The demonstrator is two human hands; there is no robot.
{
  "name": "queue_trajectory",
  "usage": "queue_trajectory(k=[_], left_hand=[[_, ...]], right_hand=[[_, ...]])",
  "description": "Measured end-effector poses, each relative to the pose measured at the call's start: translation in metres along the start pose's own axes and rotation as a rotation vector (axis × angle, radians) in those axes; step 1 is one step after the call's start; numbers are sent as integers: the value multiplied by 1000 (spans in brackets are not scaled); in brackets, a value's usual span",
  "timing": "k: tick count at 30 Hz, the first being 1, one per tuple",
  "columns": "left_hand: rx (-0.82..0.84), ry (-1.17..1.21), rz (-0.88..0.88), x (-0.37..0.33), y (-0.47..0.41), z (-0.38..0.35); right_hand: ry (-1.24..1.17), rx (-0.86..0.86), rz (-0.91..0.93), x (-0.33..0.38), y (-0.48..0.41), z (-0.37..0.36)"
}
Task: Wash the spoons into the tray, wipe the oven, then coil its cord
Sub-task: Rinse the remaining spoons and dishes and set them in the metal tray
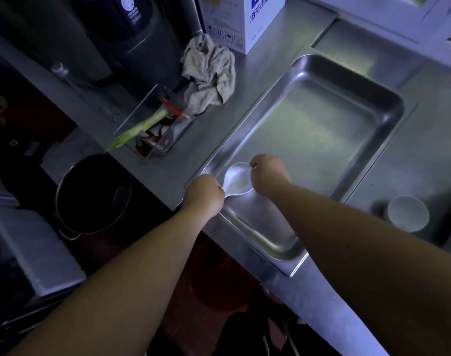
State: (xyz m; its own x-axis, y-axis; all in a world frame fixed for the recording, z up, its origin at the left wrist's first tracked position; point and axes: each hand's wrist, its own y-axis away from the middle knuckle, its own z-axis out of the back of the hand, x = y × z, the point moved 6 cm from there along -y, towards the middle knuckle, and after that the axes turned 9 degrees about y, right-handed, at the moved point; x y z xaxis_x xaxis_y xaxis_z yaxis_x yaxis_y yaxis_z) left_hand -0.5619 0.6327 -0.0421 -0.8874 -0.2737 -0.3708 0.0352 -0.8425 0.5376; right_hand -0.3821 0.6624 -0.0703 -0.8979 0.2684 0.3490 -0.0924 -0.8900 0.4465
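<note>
A white spoon (237,179) hangs just over the near left corner of a steel tray (388,98) on the counter. My left hand (205,192) grips the spoon's handle end, fingers curled round it. My right hand (268,173) pinches the far rim of the spoon's bowl. The tray's floor shows nothing else in it. A crumpled beige rag (209,73) lies on the counter behind the tray's left side. No oven cord is visible.
A clear box (155,124) with a green onion and red bits stands left of the tray. A dark pot (90,194) sits lower left, a white cup (408,213) at right, a white carton (242,19) at the back.
</note>
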Motion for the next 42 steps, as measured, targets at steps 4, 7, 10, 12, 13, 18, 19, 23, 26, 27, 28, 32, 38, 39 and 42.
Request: queue_trajectory(k=[4, 7, 10, 12, 13, 18, 19, 23, 26, 27, 28, 32, 38, 39, 42], left_hand=[[-2, -3, 15, 1, -8, -2], [-6, 1, 39, 2, -12, -5], [-16, -3, 35, -1, -12, -6], [-22, -18, 24, -4, -9, -6], [-27, -22, 22, -5, -8, -6], [-115, -1, -24, -15, -1, 2], [-138, 21, -50, -22, 1, 4], [-191, 106, -171, -62, 15, -6], [-160, 124, -300, -99, 32, -31], [-128, 123, -329, -111, 38, -41], [-84, 121, -355, -123, 44, -52], [27, 95, -462, -166, 64, -92], [104, 88, -565, -215, 78, -137], [122, 84, -568, -220, 78, -145], [204, 93, -562, -230, 77, -168]], right_hand=[[-10, -4, -7, 1, -9, -4], [-36, -8, -9, -2, -11, -9], [-64, -15, -21, -7, -10, -11], [-89, -16, -25, -12, -7, -10], [-101, -17, -29, -15, -5, -9], [-128, -14, -42, -43, 13, 10], [-135, -17, -57, -52, 17, 16], [-142, -43, -126, -92, 38, 40], [-145, -108, -183, -127, 59, 56], [-150, -134, -206, -139, 67, 61], [-154, -162, -229, -151, 74, 65], [-138, -273, -337, -202, 103, 79], [-93, -328, -553, -268, 132, 82], [-90, -320, -575, -276, 134, 81], [-152, -297, -656, -295, 139, 75]])
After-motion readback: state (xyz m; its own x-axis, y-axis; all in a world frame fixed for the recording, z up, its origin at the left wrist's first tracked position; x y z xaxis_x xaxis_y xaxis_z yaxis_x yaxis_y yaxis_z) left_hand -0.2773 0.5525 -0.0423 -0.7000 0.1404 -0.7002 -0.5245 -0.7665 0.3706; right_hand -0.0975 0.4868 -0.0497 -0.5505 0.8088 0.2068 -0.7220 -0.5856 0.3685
